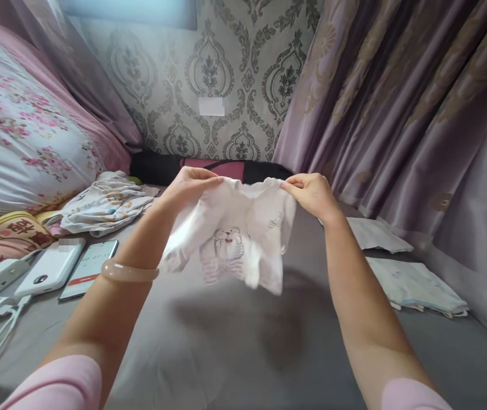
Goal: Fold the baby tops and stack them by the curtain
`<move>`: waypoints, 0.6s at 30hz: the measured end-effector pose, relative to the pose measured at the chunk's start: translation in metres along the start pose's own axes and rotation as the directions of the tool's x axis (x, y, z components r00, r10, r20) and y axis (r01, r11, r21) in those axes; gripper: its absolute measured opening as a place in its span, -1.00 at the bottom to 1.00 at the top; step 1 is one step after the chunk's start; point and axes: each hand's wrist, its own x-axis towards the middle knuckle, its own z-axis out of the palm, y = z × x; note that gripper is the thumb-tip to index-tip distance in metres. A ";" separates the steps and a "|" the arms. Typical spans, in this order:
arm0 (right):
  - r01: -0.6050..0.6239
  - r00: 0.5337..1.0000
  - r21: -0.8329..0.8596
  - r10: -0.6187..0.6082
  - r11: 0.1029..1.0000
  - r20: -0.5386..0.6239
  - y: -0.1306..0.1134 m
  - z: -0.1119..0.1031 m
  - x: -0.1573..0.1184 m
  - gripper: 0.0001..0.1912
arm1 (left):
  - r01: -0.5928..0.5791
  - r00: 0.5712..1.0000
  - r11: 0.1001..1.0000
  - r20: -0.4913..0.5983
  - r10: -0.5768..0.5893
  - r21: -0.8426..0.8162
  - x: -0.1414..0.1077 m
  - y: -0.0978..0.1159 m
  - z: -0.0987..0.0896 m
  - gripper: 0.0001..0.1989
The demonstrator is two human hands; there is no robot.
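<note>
A small white baby shirt [230, 228] with a bear print on its front hangs in the air over the grey bed sheet [209, 353]. My left hand [192, 185] pinches it by one shoulder, thumb and fingers pressed together beside the neckline. At the opposite shoulder, my right hand [311, 193] grips the cloth the same way. The neckline is stretched between both hands, while sleeves and hem dangle free and cast a shadow on the sheet below.
On the left lie a crumpled pile of printed clothes [102, 202], a phone [89, 270], a white power bank [50, 267] and a power strip [1, 276] with cables. Folded garments [416, 285] rest at right. Behind are a dark and red roll [221, 169] and curtains [380, 102].
</note>
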 end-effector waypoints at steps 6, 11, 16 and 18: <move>0.023 1.000 0.035 -0.023 0.999 -0.020 0.010 0.001 0.005 -0.58 | 0.018 0.994 1.000 -0.109 -0.018 -0.002 0.005 -0.019 -0.001 -0.58; 0.081 0.984 -0.105 -0.096 0.991 -0.149 0.026 0.010 0.016 -0.68 | -0.074 0.977 0.988 -0.189 0.099 0.135 0.016 -0.031 0.002 -0.66; 0.145 0.940 -0.256 -0.214 0.956 -0.267 0.027 0.015 0.018 -0.69 | -0.197 0.903 0.933 -0.314 0.292 0.302 0.028 -0.030 0.004 -0.77; 0.173 0.907 -0.309 -0.273 0.935 -0.320 0.023 0.017 0.017 -0.68 | -0.225 0.850 0.893 -0.370 0.376 0.390 0.028 -0.027 0.006 -0.80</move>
